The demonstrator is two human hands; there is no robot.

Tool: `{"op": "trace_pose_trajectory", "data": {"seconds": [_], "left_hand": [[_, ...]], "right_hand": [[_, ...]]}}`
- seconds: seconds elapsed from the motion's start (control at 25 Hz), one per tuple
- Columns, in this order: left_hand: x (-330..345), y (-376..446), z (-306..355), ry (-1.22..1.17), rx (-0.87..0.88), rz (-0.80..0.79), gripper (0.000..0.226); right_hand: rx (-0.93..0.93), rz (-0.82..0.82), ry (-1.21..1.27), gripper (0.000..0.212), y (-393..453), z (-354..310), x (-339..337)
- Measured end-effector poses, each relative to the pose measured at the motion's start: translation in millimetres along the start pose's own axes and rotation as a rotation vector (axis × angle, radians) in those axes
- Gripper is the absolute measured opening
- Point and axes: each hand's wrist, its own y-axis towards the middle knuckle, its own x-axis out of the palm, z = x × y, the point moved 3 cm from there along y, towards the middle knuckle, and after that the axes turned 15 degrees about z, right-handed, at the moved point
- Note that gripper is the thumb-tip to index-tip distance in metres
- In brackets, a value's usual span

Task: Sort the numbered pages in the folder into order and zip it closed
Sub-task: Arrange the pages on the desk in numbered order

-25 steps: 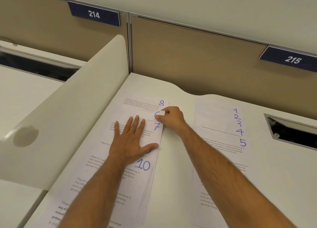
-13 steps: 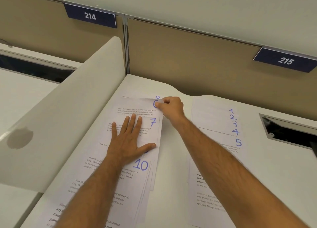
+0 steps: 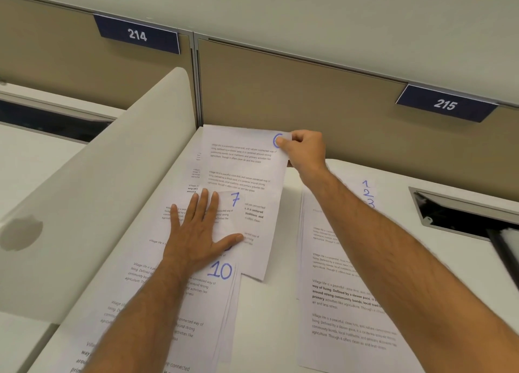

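Page six [image 3: 247, 176], pinched at its corner by the right hand's fingers [image 3: 283, 144], lifts near the counter's [image 3: 269, 316] back edge; the left hand [image 3: 196, 232], splayed flat, pins the unsorted stack [image 3: 196, 302] so nothing slides.

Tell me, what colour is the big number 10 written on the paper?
Blue ink on white paper; the number 10 shows best in the head view.

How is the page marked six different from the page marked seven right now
Page 6 is pinched at its top right corner by the right hand and drawn out away from the person; page 7 lies in the pile, pressed flat under the left hand. Page 6 shows most of its text; page 7 shows little beyond its number. Both are white printed sheets numbered in blue ink.
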Motion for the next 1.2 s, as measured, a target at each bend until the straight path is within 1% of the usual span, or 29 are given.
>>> {"op": "trace_pose_trajectory", "data": {"seconds": [0.08, 0.16, 0.32, 0.4, 0.48, 0.56, 0.64, 0.68, 0.72, 0.76, 0.8, 0.84, 0.88, 0.96, 1.0, 1.08, 1.12, 1.2], "left_hand": [[0.9, -0.6, -0.3, 0.000, 0.005, -0.011, 0.109], [2.4, -0.5, -1.0, 0.014, 0.009, -0.026, 0.110], [2.8, 1.3, -1.0, 0.086, 0.004, -0.056, 0.115], [-0.6, 5.8, 4.4, 0.073, 0.009, -0.028, 0.115], [-5.8, 12.1, 16.2, -0.008, 0.001, 0.032, 0.110], [-13.7, 16.9, 40.5, -0.168, -0.020, 0.106, 0.096], [-25.5, 16.7, 74.7, -0.501, -0.138, 0.132, 0.076], [-33.5, 14.7, 93.3, -0.737, -0.240, 0.096, 0.065], [-37.1, 12.1, 111.2, -0.972, -0.351, 0.025, 0.057], [-39.7, 8.6, 128.7, -1.135, -0.426, -0.043, 0.054], [-38.5, 4.6, 142.5, -1.186, -0.449, -0.079, 0.054], [-36.4, -0.7, 154.3, -1.190, -0.447, -0.100, 0.053], [-34.0, -7.1, 165.1, -1.181, -0.453, -0.105, 0.046], [-22.9, -20.7, 178.6, -1.173, -0.510, -0.095, 0.024], [-16.5, -27.7, 182.6, -1.177, -0.544, -0.093, 0.019], [-4.2, -41.5, 186.8, -1.155, -0.598, -0.118, 0.021], [1.7, -46.9, 186.9, -1.119, -0.609, -0.134, 0.025], [8.5, -55.8, 185.9, -1.020, -0.612, -0.143, 0.038]], "right_hand": [[-0.019, 0.066, 0.017, 0.021, 13.2, -9.1, -21.0], [-0.022, 0.119, 0.052, 0.016, 28.8, -18.0, -47.0], [-0.007, 0.132, 0.143, 0.014, 49.1, -29.6, -103.8], [0.011, 0.129, 0.167, 0.011, 49.4, -30.4, -131.5], [0.046, 0.119, 0.180, 0.008, 45.6, -26.4, -156.4], [0.071, 0.117, 0.164, 0.005, 41.0, -18.3, -179.3], [0.099, 0.112, 0.160, 0.006, 34.1, -8.1, -198.4], [0.112, 0.100, 0.157, 0.007, 29.8, -1.5, -206.4], [0.136, 0.083, 0.147, 0.010, 23.6, 6.5, -212.5], [0.167, 0.065, 0.129, 0.015, 16.4, 16.9, -218.9], [0.198, 0.048, 0.109, 0.023, 8.6, 29.0, -223.2], [0.222, 0.035, 0.084, 0.030, 1.9, 43.8, -227.1], [0.252, 0.026, 0.067, 0.030, -6.7, 57.8, -231.1], [0.327, 0.006, 0.051, 0.013, -24.6, 86.0, -240.0], [0.362, -0.024, 0.033, 0.010, -33.6, 100.9, -244.4], [0.434, -0.104, -0.042, 0.015, -52.7, 128.2, -251.1], [0.460, -0.125, -0.085, 0.018, -62.1, 139.4, -254.4], [0.474, -0.120, -0.139, 0.023, -76.0, 159.0, -262.1]]}}
